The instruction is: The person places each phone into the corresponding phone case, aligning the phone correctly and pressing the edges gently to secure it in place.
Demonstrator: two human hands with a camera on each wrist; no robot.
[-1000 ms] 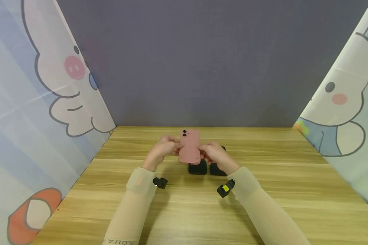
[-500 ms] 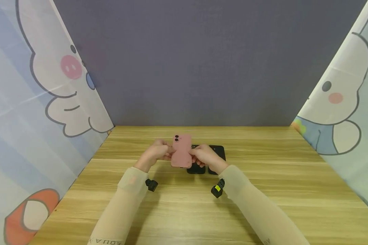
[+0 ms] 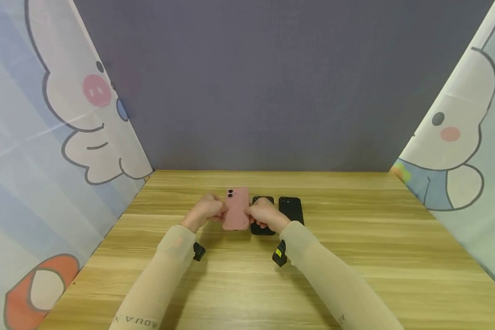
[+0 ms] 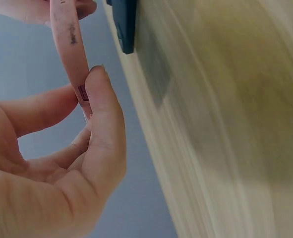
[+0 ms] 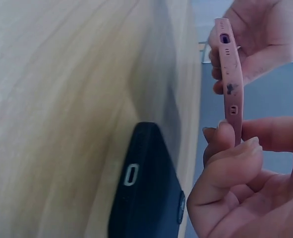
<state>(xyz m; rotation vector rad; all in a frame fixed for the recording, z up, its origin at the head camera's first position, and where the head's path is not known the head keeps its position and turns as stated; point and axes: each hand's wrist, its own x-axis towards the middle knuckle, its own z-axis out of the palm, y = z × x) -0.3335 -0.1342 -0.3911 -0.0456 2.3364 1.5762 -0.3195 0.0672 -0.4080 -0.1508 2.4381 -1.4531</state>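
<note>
A phone in a pink case (image 3: 237, 210) is held above the table, back up, with its dark camera lenses at the far left corner. My left hand (image 3: 207, 211) pinches its left edge between thumb and fingers. On the opposite edge, my right hand (image 3: 267, 213) grips it the same way. The right wrist view shows the pink case's bottom edge (image 5: 232, 74), scuffed with dark marks and pierced by small openings. Beneath my right hand lies a black phone (image 3: 263, 231), partly covered by it. Another black phone (image 3: 292, 211) lies to its right.
The wood-grain table (image 3: 354, 256) meets a grey panel (image 3: 272, 91) at the back. Cartoon-printed cloths (image 3: 95, 137) flank both sides. Each wrist wears a small black camera, the right one (image 3: 279, 257) bearing a yellow mark.
Both hands have carried the pink-cased phone leftward and lower towards the table. The black phones, earlier largely covered by it and the right hand, now show more.
</note>
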